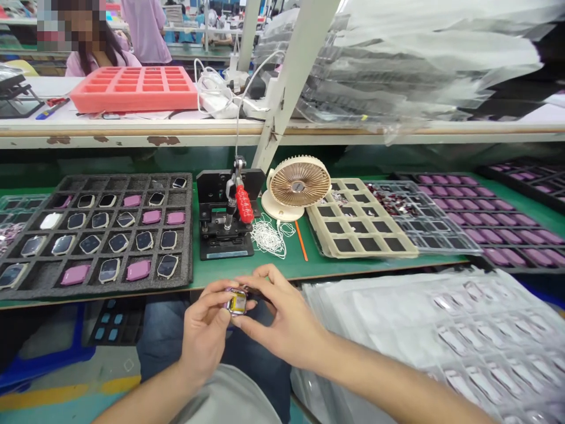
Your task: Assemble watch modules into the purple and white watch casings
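Note:
Between my two hands, just in front of the bench edge, is an opened smartwatch case point(237, 302) with a yellow and silver inside facing up. My left hand point(206, 327) pinches its left side with thumb and fingers. On the other side, my right hand point(280, 312) closes on the right rim, thumb below and fingers above; some fingertips are hidden behind the case. Beyond the hands stands a black clamp fixture point(227, 218) with a red handle point(244, 204). Left of it, a dark foam tray point(128, 282) holds several smartwatches, some with purple covers showing.
A cream fan point(298, 185), a heap of white cord point(268, 237) and an orange stick point(302, 240) lie behind my hands. Rightward are a beige tray point(375, 250), clear trays point(441, 232) and purple-filled trays. Plastic-wrapped trays point(397, 330) sit beside my right forearm. A person point(101, 56) sits opposite.

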`<state>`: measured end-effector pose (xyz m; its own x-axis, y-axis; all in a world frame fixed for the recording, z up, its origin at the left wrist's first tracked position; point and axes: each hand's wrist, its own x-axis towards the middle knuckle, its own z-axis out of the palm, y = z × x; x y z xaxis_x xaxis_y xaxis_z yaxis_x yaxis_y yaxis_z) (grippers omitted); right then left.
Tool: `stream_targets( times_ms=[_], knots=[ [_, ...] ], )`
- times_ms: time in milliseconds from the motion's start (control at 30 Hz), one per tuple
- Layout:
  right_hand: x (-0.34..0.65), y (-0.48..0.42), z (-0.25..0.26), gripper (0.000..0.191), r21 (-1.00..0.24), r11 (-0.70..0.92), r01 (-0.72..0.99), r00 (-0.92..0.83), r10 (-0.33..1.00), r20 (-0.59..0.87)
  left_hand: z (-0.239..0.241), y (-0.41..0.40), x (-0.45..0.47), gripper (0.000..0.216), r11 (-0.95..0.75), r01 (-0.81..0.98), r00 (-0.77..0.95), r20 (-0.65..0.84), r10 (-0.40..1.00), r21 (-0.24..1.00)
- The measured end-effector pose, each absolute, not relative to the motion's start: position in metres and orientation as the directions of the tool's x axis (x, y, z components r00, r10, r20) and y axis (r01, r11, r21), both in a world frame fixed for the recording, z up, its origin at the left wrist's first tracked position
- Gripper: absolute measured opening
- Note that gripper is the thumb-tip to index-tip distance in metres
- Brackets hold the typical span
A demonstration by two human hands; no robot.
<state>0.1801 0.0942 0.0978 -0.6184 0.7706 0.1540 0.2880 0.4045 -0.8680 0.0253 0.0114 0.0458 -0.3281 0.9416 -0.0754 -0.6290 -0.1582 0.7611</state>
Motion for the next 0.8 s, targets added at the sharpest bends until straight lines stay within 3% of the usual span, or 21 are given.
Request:
stream_targets(
  times_ms=[167,267,400,467,533,600,700,800],
  knots=[
    [0.183,0.091,0.091,0.044,-0.903,0.371,0.216,-0.63,0.76,0.161,0.04,0.009,0.028,0.012,-0.127,-0.608,-0.322,-0.097,0.942,0.784],
    [0.188,0.083,0.09,0.044,-0.873,0.409,0.265,-0.602,0.777,0.181,0.039,0.005,0.031,0.012,-0.083,-0.606,-0.301,-0.131,0.945,0.791],
    [0.209,0.068,0.096,0.056,-0.804,0.458,0.379,-0.636,0.76,0.134,0.04,-0.001,0.037,0.024,0.098,-0.633,-0.269,-0.337,0.902,0.768],
    [0.235,0.068,0.098,0.044,-0.766,0.439,0.47,-0.634,0.772,0.053,0.038,-0.001,0.039,0.033,0.245,-0.653,-0.171,-0.454,0.874,0.716],
    [0.277,0.076,0.101,0.02,-0.638,0.328,0.696,-0.475,0.878,-0.066,0.035,0.001,0.041,0.04,0.342,-0.652,-0.062,-0.497,0.866,0.677],
    [0.333,0.09,0.104,0.017,-0.424,0.087,0.902,-0.153,0.981,-0.123,0.033,0.003,0.042,0.043,0.376,-0.633,-0.009,-0.492,0.871,0.677],
    [0.423,0.11,0.104,0.029,-0.228,-0.233,0.945,0.219,0.972,-0.086,0.029,0.003,0.044,0.047,0.381,-0.608,-0.012,-0.487,0.873,0.697],
    [0.487,0.118,0.094,0.025,-0.091,-0.425,0.901,0.41,0.901,-0.145,0.024,0.002,0.046,0.048,0.387,-0.61,-0.011,-0.496,0.868,0.691]
  ],
)
